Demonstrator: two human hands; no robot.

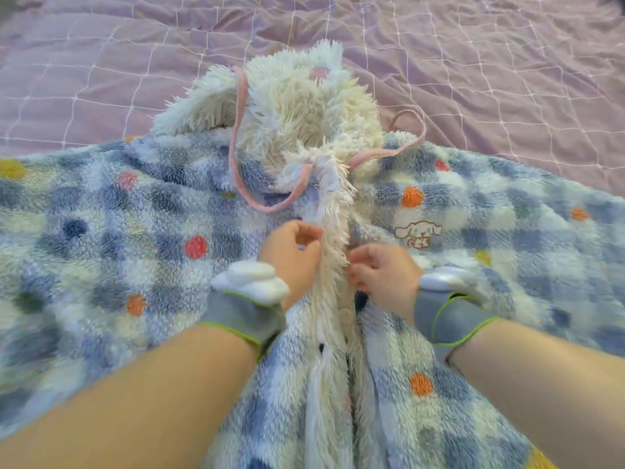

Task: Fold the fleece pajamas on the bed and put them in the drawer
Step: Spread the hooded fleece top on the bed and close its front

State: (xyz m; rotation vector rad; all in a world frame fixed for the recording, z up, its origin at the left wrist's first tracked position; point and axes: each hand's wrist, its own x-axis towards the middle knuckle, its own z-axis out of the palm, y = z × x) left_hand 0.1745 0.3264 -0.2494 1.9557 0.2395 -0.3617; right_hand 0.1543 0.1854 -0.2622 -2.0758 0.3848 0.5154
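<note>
A fleece pajama top (135, 238), blue-and-white checked with coloured dots, lies spread front-up across the bed. Its white fluffy hood (301, 106) points away from me, with pink drawstrings (236, 130) trailing over it. A white shaggy placket (333, 252) runs down the middle. My left hand (291, 255) pinches the placket's left edge. My right hand (382, 272) pinches the right edge just opposite, at chest height. Both wrists wear grey bands with white devices. A small cartoon dog embroidery (417, 233) sits on the right chest.
The bed is covered by a purple quilted spread (473, 62) with white stitched lines, wrinkled, stretching beyond the hood. The pajama's sleeves run off toward both side edges of the view. No drawer is in view.
</note>
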